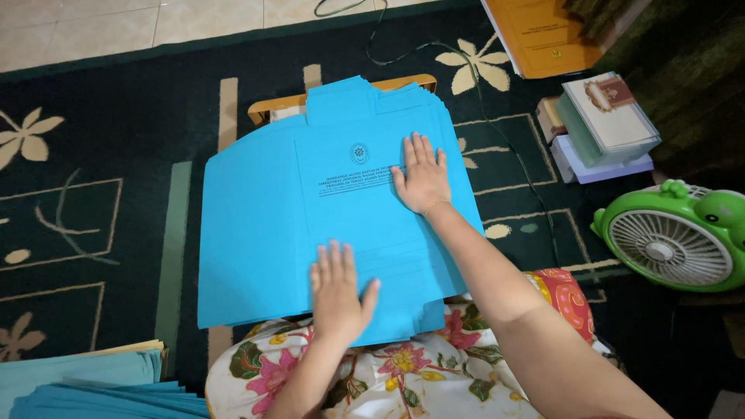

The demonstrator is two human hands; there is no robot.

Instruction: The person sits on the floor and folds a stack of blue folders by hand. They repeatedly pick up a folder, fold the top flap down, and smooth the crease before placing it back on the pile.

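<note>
both my palms flat, fingers spread: left hand (338,289) and right hand (421,175) press the unfolded blue card folder (310,217). light, bendy, slippery; lift by edges.

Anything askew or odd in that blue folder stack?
Slightly. The blue folder stack is fanned, lower sheets' edges stepping out at its right and bottom sides. Left hand and right hand press flat on the top sheet. No tears or spills visible.
</note>
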